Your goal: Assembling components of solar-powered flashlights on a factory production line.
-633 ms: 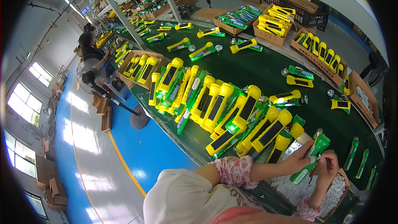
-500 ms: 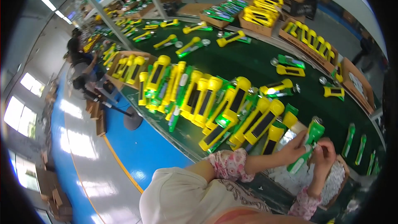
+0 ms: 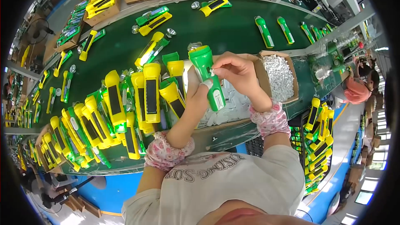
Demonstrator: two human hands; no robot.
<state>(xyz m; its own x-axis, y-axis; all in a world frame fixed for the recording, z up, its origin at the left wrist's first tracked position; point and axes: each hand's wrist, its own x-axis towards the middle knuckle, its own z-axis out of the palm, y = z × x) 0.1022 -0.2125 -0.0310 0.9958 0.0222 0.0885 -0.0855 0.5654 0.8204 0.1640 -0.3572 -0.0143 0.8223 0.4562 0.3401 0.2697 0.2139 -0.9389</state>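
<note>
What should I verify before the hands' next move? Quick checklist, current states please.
1. Green flashlight held by left hand: ok.
2. Right hand at the flashlight's side, below its head: ok.
3. Small white piece at the right fingertips fully seated: cannot tell, too small and partly covered.
4. Small white parts available beside the right forearm: ok, plenty in the carton.
5. Yellow flashlights left of the left hand lying singly: not ok, they overlap, for instance this solar-panelled one.
</note>
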